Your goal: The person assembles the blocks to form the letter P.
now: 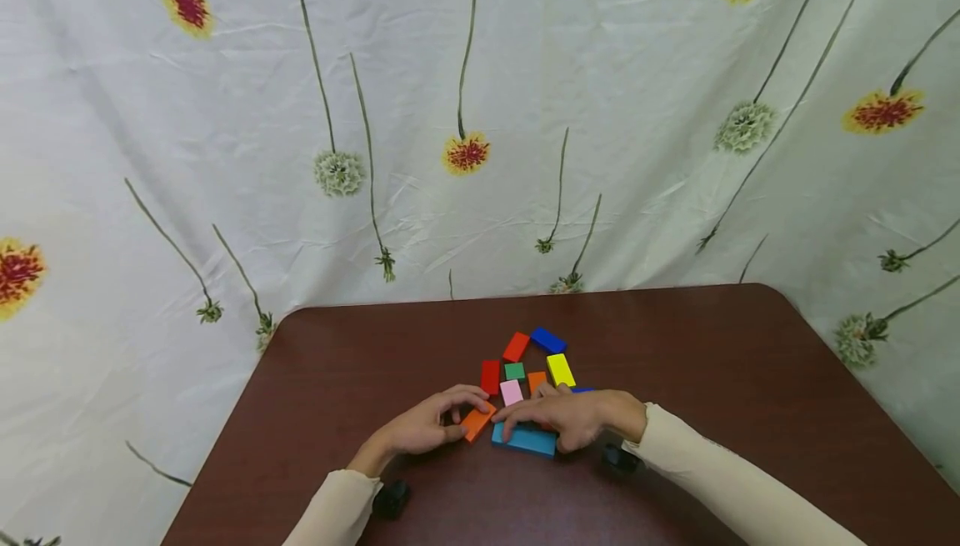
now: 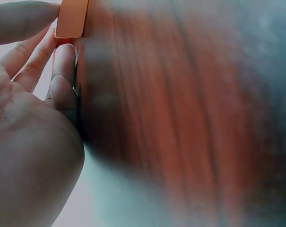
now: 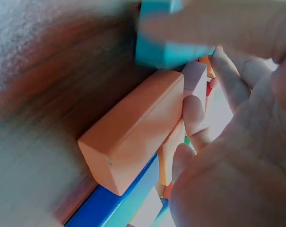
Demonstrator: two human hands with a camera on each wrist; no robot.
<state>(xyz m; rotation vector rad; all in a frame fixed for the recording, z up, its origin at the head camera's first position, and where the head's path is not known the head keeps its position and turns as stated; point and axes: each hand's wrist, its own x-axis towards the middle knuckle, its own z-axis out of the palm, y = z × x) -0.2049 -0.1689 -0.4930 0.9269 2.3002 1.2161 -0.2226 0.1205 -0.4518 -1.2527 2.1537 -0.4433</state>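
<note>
In the head view, my left hand (image 1: 423,425) pinches an orange block (image 1: 477,422) between thumb and fingers. The left wrist view shows the end of that block (image 2: 71,20), with the thumb on one side and fingers on the other. My right hand (image 1: 576,419) holds a light blue block (image 1: 528,440), its thumb across the near side and index finger at the far side. Behind it lies another orange block (image 3: 128,137), mostly hidden by the hand in the head view. A pink block (image 1: 512,393) lies just beyond the two hands.
Beyond the hands lie a green block (image 1: 514,371), red blocks (image 1: 490,377), an orange block (image 1: 537,382), a yellow block (image 1: 561,369) and blue blocks (image 1: 549,340). All are on a dark brown table (image 1: 360,354). A flowered white cloth (image 1: 420,221) hangs behind its far edge.
</note>
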